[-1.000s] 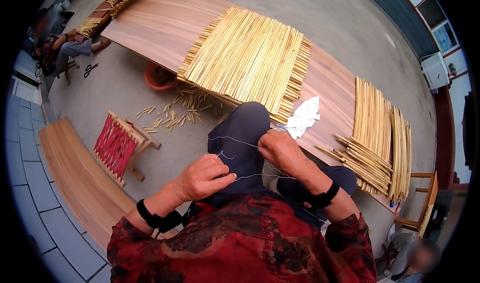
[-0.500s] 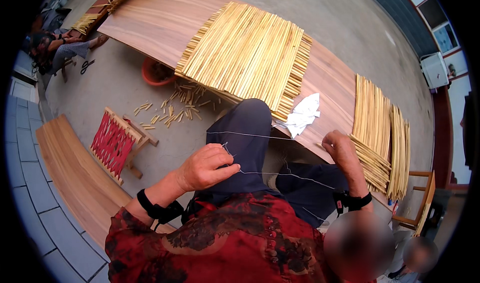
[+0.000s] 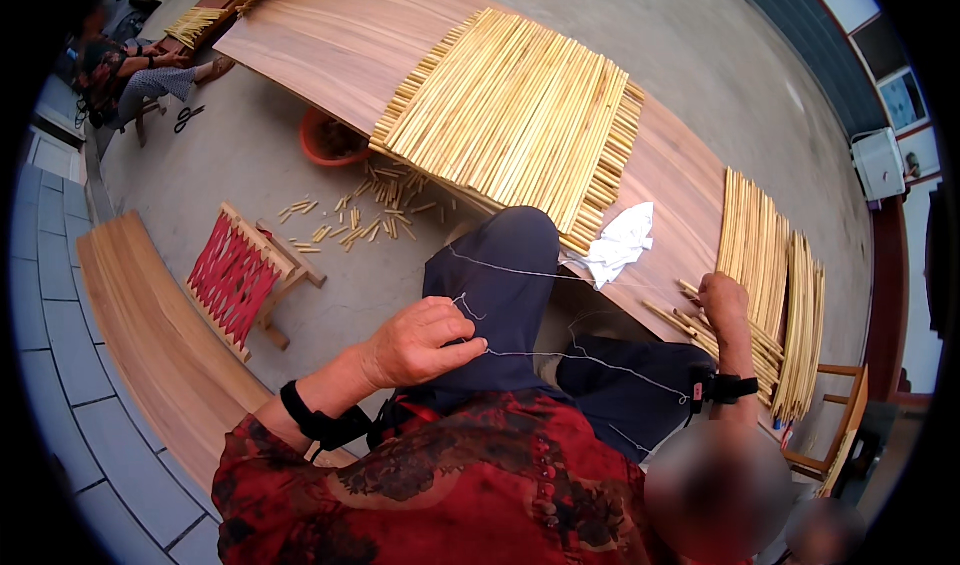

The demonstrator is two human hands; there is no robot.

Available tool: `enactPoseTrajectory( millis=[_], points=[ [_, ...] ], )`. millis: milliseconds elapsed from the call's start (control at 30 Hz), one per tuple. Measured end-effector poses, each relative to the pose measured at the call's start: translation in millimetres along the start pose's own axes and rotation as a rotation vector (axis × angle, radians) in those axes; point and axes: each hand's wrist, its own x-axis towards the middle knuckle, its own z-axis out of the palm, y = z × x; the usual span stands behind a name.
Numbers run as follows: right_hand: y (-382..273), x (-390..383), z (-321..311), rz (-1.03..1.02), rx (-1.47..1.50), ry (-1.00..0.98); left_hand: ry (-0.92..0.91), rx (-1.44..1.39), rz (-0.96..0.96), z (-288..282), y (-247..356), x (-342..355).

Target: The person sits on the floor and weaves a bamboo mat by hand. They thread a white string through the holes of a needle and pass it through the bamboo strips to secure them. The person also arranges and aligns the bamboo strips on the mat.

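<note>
A thin, pale, slack thread (image 3: pixel 540 354) is pinched in the left hand (image 3: pixel 425 342), its lower strand stretching toward three o'clock; whether the curled right hand (image 3: pixel 726 301), also at three o'clock, is clamped on thread cannot be told.

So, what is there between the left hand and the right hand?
Going from the left hand to the right hand, the head view shows a dark trouser leg, pale thread, part of the wooden tabletop and some loose sticks.

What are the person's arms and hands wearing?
The left hand and right hand wear no gloves. A black left wristband and black right wristband look chunky. The red left sleeve has dark patches; blur hides the right sleeve.
</note>
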Motion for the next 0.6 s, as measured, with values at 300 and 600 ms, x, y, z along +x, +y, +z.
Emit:
enactPoseTrajectory(
  millis=[300,600],
  points=[
    [7,10,-18,0.028,-0.169,0.068,-0.005,-0.003,-0.007,7,-1,2],
    [-233,-23,-91,-0.899,0.461,0.467,-0.003,0.032,-0.017,6,-1,16]
  ],
)
